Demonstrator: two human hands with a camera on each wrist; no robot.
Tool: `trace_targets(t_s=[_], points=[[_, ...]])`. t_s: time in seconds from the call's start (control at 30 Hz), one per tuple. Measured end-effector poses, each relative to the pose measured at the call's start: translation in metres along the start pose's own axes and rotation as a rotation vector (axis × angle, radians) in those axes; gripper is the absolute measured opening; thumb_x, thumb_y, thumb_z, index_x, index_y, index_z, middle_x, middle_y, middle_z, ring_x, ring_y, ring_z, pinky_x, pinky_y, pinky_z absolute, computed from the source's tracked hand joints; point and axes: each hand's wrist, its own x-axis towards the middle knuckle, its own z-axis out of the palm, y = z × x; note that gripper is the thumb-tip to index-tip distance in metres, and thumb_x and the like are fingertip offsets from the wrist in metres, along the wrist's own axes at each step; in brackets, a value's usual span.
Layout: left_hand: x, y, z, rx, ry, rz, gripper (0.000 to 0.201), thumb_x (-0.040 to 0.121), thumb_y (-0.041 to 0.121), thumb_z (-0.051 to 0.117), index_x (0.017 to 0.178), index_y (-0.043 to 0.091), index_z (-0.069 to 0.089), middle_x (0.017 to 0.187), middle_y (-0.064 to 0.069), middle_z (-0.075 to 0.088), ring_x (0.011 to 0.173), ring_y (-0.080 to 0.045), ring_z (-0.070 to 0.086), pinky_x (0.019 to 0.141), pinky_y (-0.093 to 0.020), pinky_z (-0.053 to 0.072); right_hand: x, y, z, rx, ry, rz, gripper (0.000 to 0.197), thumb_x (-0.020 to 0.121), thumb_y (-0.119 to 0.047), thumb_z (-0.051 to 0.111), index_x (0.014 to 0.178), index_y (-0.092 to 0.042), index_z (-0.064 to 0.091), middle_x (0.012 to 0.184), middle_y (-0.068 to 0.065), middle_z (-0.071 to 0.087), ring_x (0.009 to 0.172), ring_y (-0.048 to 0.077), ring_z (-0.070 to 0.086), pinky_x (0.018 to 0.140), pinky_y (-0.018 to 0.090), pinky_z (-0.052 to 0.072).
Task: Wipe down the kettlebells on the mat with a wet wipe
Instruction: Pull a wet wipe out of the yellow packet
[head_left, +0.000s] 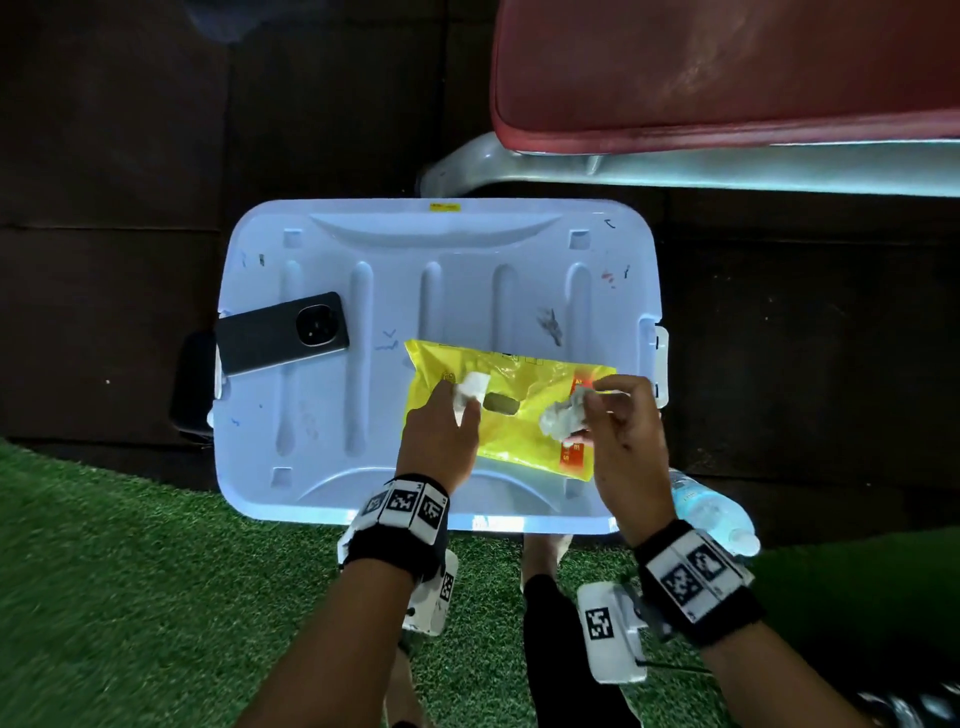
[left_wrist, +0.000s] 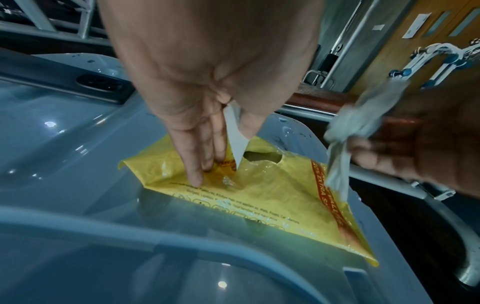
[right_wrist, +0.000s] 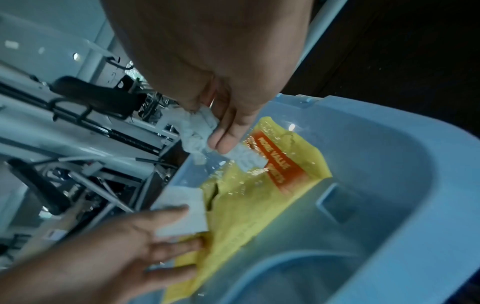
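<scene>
So far only the fetching is under way: the right hand (head_left: 621, 415), at centre right of the head view, has its grip curled round a crumpled wet wipe (head_left: 563, 418) drawn clear of the yellow wipe pack (head_left: 524, 431). The left hand (head_left: 441, 431) presses straight fingers on the pack, its thumb pinching the white seal flap (head_left: 474, 387) open above the opening. The pack lies on the pale blue bin lid (head_left: 332, 467), this surface also carrying a phone (head_left: 280, 332) at its left. No kettlebells or mat show, so all wiping is likely left.
</scene>
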Motion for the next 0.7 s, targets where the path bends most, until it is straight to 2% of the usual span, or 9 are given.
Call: trace_targets(t_s=[0.07,0.1,0.13,0.2,0.3,0.4,0.5,0.57,0.7], points=[[-0.001,0.002,0.002,0.022,0.02,0.057,0.024,0.1,0.03,0.055,0.111,0.01,0.059,0.1,-0.014,0.07,0.095,-0.035,0.064,0.073,-0.036,0.045,0.005,0.016,0.002,-0.23,0.05,-0.092,0.012,0.093,-0.015,0.068,0.103,-0.021,0.069,0.098,0.005,0.07,0.079,-0.003,0.067,0.063,0.016,0.054],[-0.002,0.003,0.004,0.04,0.02,0.112,0.021,0.098,0.028,0.058,0.108,0.01,0.061,0.103,-0.011,0.07,0.097,-0.032,0.064,0.078,-0.036,0.047,0.006,0.023,0.004,-0.345,0.062,-0.155,0.012,0.09,-0.01,0.071,0.1,-0.015,0.074,0.102,0.007,0.067,0.083,-0.006,0.065,0.065,0.015,0.053],[-0.004,0.004,0.006,0.061,0.012,0.178,0.02,0.096,0.026,0.062,0.109,0.011,0.063,0.109,-0.008,0.068,0.102,-0.029,0.063,0.085,-0.037,0.048,0.007,0.03,0.005,-0.443,0.067,-0.197,0.01,0.087,-0.006,0.073,0.095,-0.011,0.077,0.106,0.009,0.063,0.089,-0.002,0.063,0.07,0.017,0.053],[-0.008,0.004,0.012,0.118,-0.015,0.32,0.03,0.092,0.023,0.068,0.12,0.013,0.065,0.124,-0.008,0.062,0.111,-0.026,0.062,0.096,-0.033,0.046,0.007,0.043,0.004,-0.655,0.083,-0.225,0.012,0.082,-0.003,0.075,0.091,-0.01,0.079,0.114,0.013,0.06,0.101,0.022,0.062,0.082,0.031,0.053],[-0.008,0.005,0.026,0.271,-0.133,0.404,0.051,0.093,0.028,0.067,0.142,0.024,0.055,0.151,-0.01,0.041,0.135,-0.026,0.048,0.112,-0.033,0.038,0.006,0.048,0.002,-0.888,0.134,-0.298,0.018,0.074,-0.001,0.08,0.088,-0.011,0.079,0.112,0.014,0.066,0.099,0.038,0.059,0.079,0.041,0.054],[-0.005,0.003,0.042,0.512,-0.195,0.38,0.062,0.096,0.038,0.058,0.154,0.035,0.035,0.163,-0.011,0.018,0.144,-0.027,0.032,0.116,-0.035,0.033,0.009,0.046,0.002,-0.926,0.119,-0.317,0.015,0.072,0.004,0.079,0.084,-0.005,0.076,0.098,0.015,0.071,0.094,0.039,0.061,0.078,0.042,0.056],[-0.005,0.007,0.051,0.653,-0.188,0.343,0.065,0.097,0.044,0.052,0.156,0.039,0.025,0.164,-0.012,0.009,0.147,-0.029,0.024,0.101,-0.039,0.05,0.015,0.042,0.001,-0.852,0.125,-0.258,0.022,0.073,0.009,0.074,0.091,-0.002,0.074,0.089,0.016,0.072,0.09,0.039,0.062,0.077,0.044,0.056],[-0.005,0.009,0.055,0.708,-0.194,0.314,0.066,0.097,0.046,0.049,0.156,0.04,0.021,0.165,-0.013,0.005,0.149,-0.03,0.019,0.093,-0.039,0.053,0.019,0.038,0.001,-0.811,0.138,-0.217,0.031,0.075,0.011,0.071,0.103,-0.001,0.072,0.091,0.018,0.072,0.09,0.038,0.063,0.078,0.044,0.055],[-0.005,0.008,0.055,0.753,-0.244,0.303,0.074,0.093,0.049,0.051,0.158,0.04,0.016,0.166,-0.013,0.0,0.151,-0.033,0.012,0.102,-0.042,0.047,0.022,0.034,-0.001,-0.779,0.106,-0.172,0.026,0.081,0.011,0.064,0.101,-0.001,0.075,0.093,0.021,0.071,0.09,0.04,0.064,0.079,0.044,0.053]])
